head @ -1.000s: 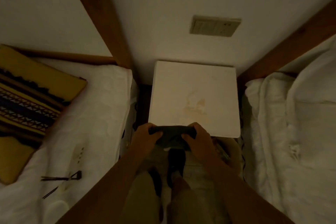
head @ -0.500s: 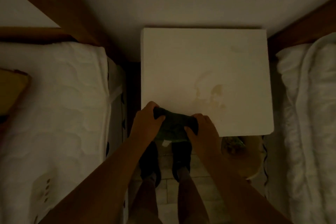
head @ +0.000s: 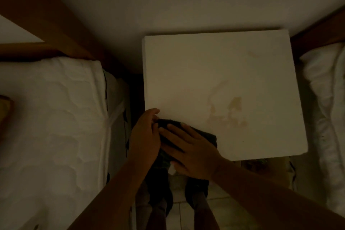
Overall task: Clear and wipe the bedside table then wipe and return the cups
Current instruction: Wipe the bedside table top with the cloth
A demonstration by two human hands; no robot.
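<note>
Head view, dim light. Bedside counter [head: 214,73] sits between two beds, top bare: no cups on it and none anywhere in frame, so I can't say where they are. Clearing looks done; this reads as the start of the wipe step.

Dark cloth [head: 201,137] lies bunched on the near-left corner of the counter, part of it hanging off the front edge. Right hand [head: 192,153] is laid flat on top of it, fingers spread, pressing down. Left hand [head: 144,136] is at the corner, fingers curled onto the cloth's left end, pinching or steadying it; exact grip is too dark to tell.

Brownish stain [head: 229,112] sits near the middle of the top, toward the front, just right of the cloth and not touched by it. A fainter mark [head: 253,53] is toward the back right.

Next move, my guess: push the cloth right and away across the stain, keep pressure on, then cover the rest up to the back edge.

White bed [head: 56,117] on the left, close to the counter.
</note>
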